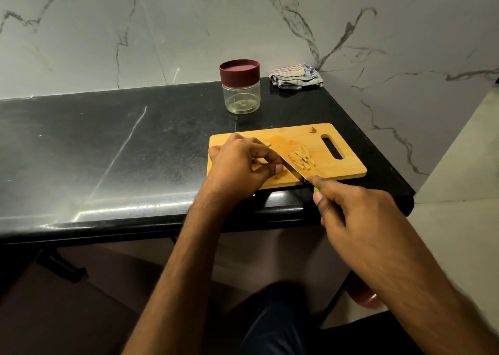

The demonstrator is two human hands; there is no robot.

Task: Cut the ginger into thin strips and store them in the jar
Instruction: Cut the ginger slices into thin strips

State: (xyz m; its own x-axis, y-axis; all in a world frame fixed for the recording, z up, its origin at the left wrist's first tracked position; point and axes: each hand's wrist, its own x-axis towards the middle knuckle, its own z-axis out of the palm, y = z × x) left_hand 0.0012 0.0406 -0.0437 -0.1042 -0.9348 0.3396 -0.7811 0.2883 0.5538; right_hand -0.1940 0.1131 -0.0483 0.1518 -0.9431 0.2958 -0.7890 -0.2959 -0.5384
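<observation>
**Inspector:** State the hands.

**Operator:** My left hand (240,165) lies on the near left part of the wooden cutting board (340,169), fingers curled, thumb and fingertips pinching a small piece of ginger (260,160) against the board. Most of that piece is hidden under the fingers. My right hand (353,214) grips the knife (293,169) by its handle; only a sliver of green shows between the fingers. The index finger runs along the top toward the blade.

**Inspector:** Blade position?

**Operator:** It points toward ten o'clock from the right hand, low across the board, tip beside the left fingertips. I cannot tell whether the edge touches the ginger.

**Inspector:** Cut material?

**Operator:** A loose pile of ginger strips (301,156) sits on the board just at three o'clock of the blade. A single ginger scrap (312,129) lies near the far edge, at twelve o'clock of the pile, beside the handle slot.

**Inspector:** The jar?

**Operator:** The clear jar (241,99) stands upright on the black surface (108,144), at eleven o'clock of the board and apart from it, its maroon lid (239,71) on. Its contents I cannot make out.

**Inspector:** Anything else?

**Operator:** A crumpled striped cloth (295,75) at the far corner, at two o'clock of the jar, against the marble wall (189,25).
</observation>
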